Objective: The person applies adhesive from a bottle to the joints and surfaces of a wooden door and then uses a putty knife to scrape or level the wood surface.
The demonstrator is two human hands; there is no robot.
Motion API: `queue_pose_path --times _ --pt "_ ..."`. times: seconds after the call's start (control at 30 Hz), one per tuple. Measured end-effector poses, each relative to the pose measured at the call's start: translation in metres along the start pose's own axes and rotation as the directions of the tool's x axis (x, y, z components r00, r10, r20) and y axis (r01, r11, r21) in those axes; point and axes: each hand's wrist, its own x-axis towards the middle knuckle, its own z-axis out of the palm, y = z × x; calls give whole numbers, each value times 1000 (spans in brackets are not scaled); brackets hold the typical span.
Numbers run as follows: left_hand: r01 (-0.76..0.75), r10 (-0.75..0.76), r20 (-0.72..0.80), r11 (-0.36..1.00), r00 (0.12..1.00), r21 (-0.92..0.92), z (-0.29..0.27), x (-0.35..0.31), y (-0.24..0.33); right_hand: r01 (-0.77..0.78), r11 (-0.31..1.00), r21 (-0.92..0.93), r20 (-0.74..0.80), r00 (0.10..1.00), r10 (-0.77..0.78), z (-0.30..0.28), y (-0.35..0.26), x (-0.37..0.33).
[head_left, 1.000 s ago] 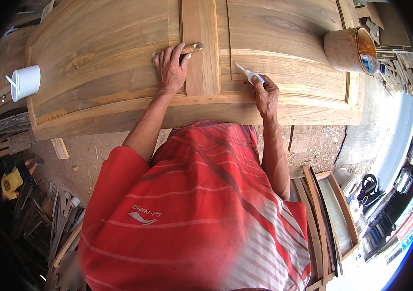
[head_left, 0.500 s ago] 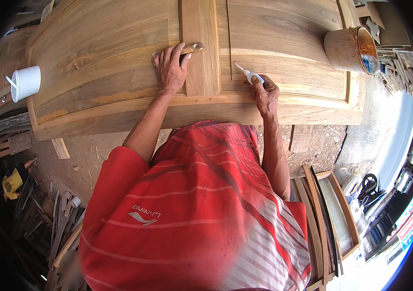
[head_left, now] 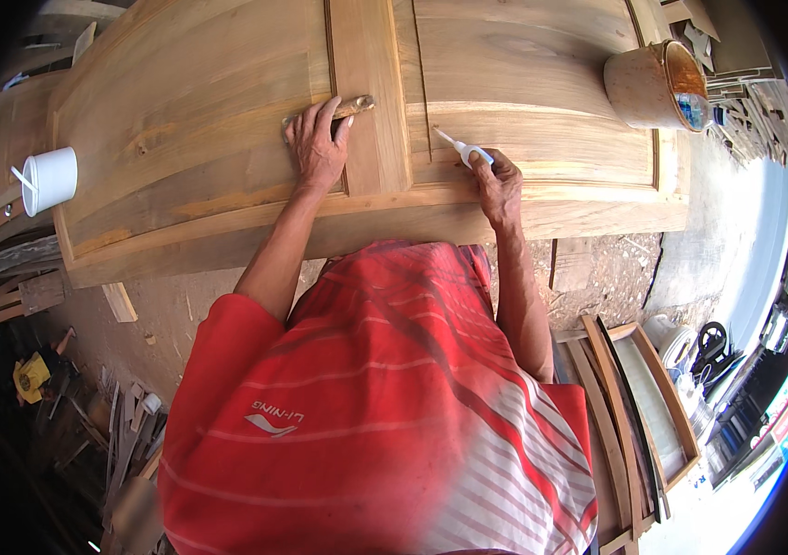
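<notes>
A panelled wooden door (head_left: 496, 55) lies flat before me. My left hand (head_left: 318, 153) is closed around a short wooden-handled tool (head_left: 355, 107), resting on the door beside its middle upright. The light-brown handle end sticks out to the right; most of the rest is hidden under my fingers. My right hand (head_left: 497, 185) grips a small white glue bottle (head_left: 475, 155) with a long thin nozzle. The nozzle tip points up and left, close to the narrow dark groove (head_left: 423, 79) at the edge of the right panel.
A stained bucket (head_left: 634, 88) with a clear plastic bottle in it stands on the door's right end. At the left edge is a white tub (head_left: 49, 180) with a stick in it. Timber offcuts (head_left: 121, 425) and a wooden frame (head_left: 657, 402) lie behind; a person in yellow (head_left: 31, 377) is far left.
The whole view has shifted slightly, so the door and both hands appear a little lower and further left. Both hands keep their holds, and the nozzle stays near the groove.
</notes>
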Motion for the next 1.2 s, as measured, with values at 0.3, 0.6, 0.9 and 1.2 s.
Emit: queue_pose_path --times 0.3,0.6,0.9,1.2 --pt "14 -13 39 999 999 -38 -6 1 -4 13 994 108 -80 997 -5 -26 3 -4" --pt "214 -236 175 967 956 135 15 95 28 51 953 299 -222 975 17 -105 -6 34" --pt "562 -559 -100 774 823 292 117 183 22 116 965 236 -387 922 -16 -157 -20 99" --pt "580 -589 -91 737 803 346 118 192 37 75 985 157 -437 900 1 -170 -13 114"
